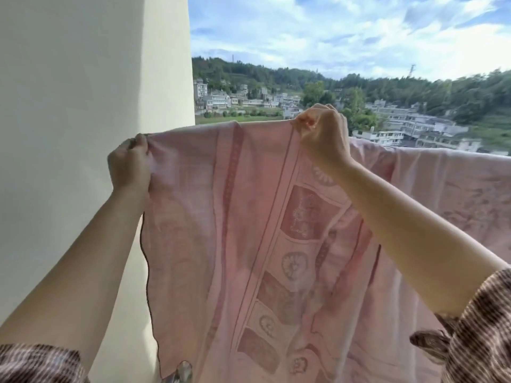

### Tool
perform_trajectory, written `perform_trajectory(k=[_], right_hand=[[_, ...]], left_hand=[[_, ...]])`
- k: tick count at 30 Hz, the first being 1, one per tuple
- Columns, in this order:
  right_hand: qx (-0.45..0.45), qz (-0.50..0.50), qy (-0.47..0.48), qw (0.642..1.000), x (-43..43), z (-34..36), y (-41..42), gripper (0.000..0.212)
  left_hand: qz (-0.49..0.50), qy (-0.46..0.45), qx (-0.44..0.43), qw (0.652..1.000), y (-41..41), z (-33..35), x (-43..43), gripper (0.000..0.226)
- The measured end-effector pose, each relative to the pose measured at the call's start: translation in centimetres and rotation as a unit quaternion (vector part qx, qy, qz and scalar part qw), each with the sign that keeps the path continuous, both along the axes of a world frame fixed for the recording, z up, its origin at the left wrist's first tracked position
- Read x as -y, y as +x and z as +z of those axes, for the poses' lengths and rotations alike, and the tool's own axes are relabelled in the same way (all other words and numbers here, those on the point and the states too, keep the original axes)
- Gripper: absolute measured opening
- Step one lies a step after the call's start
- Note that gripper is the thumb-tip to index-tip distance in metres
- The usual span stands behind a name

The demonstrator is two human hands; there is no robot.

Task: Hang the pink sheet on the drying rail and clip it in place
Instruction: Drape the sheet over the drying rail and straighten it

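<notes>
2 hands on the pink sheet (221, 217), both clenched on its top edge. The left hand (128, 164) fists the left corner. The right hand (323, 136) pinches the hem between thumb and curled fingers.

The span between the hands is pulled fairly taut and the rest hangs below them in long folds. More sheet runs off to the right of the right hand, draped over something level (probably the drying rail, but the cloth covers it, so I can't confirm). No clip is in view, in either hand or on the edge.

Risks, my read:
1. There is open air beyond the hands, with town and hills far off. If either grip slips before this span sits over the rail, the hanging weight drags it down or over the side.
2. Clipping needs 1 hand free. Only the left hand supports the left corner, so letting go there first lets that end slide.
3. The cloth is thin and light shows through it, so a gust could lift the unclipped edge.
4. The wall (69, 78) is just left of the left hand, so the corner could bunch or rub against it.
5. The fold under the right hand looks skewed and could dry creased.
</notes>
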State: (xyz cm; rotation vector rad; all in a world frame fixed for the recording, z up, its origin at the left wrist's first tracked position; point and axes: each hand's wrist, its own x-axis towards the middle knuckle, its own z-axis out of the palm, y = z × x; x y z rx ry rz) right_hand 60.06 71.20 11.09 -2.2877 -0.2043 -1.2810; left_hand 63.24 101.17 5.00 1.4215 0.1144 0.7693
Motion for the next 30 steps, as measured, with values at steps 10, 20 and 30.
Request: perform_trajectory(k=[10,20,30], right_hand=[[-0.042,0.024,-0.033,0.998,1.9,-2.9,-1.9,0.014],[-0.081,-0.1,-0.166,0.978,7.7,-3.6,-2.9,0.034],[-0.117,-0.03,-0.229,0.966,-1.5,-2.8,0.4,0.045]], left_hand=[[-0.038,0.119,-0.148,0.981,0.3,-2.4,0.2,0.056],[0.025,0.265,-0.067,0.962,1.9,0.0,2.6,0.03],[-0.116,0.072,-0.14,0.981,1.6,1.0,-1.5,0.024]])
